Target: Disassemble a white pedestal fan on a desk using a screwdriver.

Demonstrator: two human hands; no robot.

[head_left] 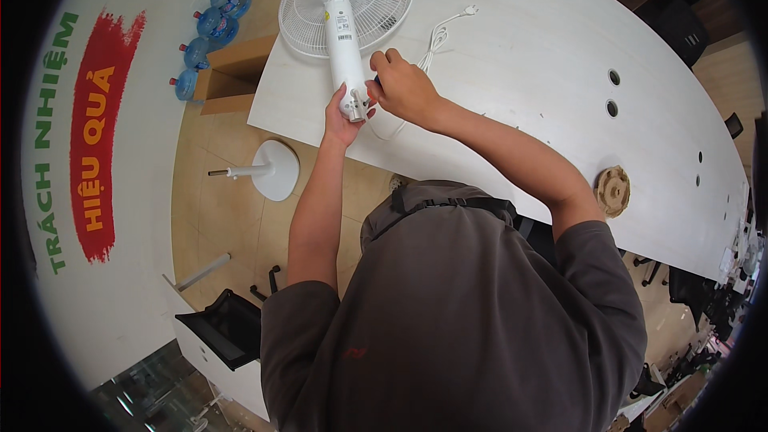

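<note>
A white electric fan (338,32) lies on the white table, its round wire grille (384,2) at the far end and its neck pointing back at me. My left hand (342,124) is wrapped round the lower end of the neck, close to a metal fitting (356,108). Right beside that fitting is my right hand (404,90), its fingers bent round a small dark blue object (377,79), mostly hidden, whose kind I cannot make out. The fan's white power cord (437,38) lies loosely bundled on the table, with its plug (470,10) farther right.
A white round fan base with a pole (276,170) rests on the floor at left, past the table edge. Beyond it stand an open cardboard box (232,72) and several blue water bottles (195,54). A brown moulded-pulp piece (613,191) sits on the table at right.
</note>
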